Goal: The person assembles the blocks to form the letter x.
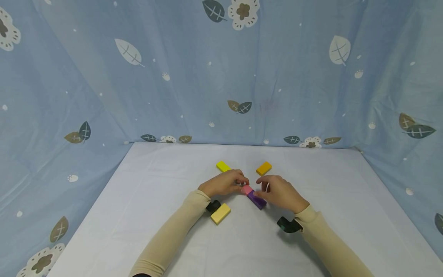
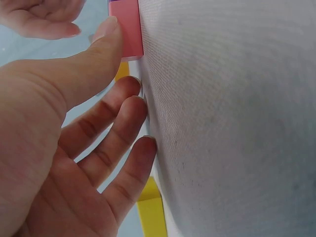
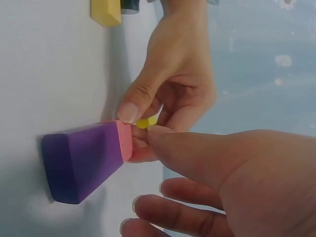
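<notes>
A pink block [image 1: 247,189] and a purple block [image 1: 257,200] lie end to end on the white cloth, with no visible gap. My left hand [image 1: 225,182] pinches the pink block at its far end, the thumb against one face as the left wrist view shows; three other fingers [image 2: 116,133] are spread loosely below. My right hand [image 1: 281,192] hovers beside the purple block, its fingers relaxed and apart with nothing between them. In the right wrist view the right thumb [image 3: 197,150] is near the pink end; contact cannot be made out.
A pale yellow block [image 1: 220,214] lies beside my left wrist. Farther back are a bright yellow block [image 1: 223,166], partly behind the left hand, and an orange block [image 1: 264,168]. A blue patterned curtain [image 1: 194,77] hangs along the back and sides of the white table [image 1: 166,165].
</notes>
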Available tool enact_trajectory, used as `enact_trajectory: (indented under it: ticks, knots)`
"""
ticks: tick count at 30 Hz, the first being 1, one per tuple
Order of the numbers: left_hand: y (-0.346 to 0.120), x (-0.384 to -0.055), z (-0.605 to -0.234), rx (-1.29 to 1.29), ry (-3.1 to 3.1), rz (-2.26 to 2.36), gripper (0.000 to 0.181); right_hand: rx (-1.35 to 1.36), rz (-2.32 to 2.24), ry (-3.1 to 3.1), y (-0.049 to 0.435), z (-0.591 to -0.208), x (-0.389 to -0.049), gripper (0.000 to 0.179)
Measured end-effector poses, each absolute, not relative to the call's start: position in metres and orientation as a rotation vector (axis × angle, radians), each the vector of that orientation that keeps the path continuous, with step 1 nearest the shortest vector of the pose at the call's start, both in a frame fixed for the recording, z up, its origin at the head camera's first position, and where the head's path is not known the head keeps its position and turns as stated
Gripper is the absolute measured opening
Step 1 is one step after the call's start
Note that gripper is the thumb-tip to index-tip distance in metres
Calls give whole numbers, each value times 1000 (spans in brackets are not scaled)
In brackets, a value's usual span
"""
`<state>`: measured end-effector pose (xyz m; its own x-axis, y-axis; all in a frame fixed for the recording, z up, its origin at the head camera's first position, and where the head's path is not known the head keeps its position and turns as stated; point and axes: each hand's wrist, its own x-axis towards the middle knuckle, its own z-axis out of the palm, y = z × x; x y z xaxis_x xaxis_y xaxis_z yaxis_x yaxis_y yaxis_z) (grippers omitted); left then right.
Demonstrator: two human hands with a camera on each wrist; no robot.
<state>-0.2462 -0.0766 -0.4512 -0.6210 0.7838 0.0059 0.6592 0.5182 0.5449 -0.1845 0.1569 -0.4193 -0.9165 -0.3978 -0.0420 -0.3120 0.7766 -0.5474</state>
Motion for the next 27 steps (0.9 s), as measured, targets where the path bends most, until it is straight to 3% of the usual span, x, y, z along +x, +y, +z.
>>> enact_trajectory:
  ticks: [27]
  knots:
    - [-77,-249,-455,1201,2513,738,22,-660,-952,2772,167,-425,-188,35]
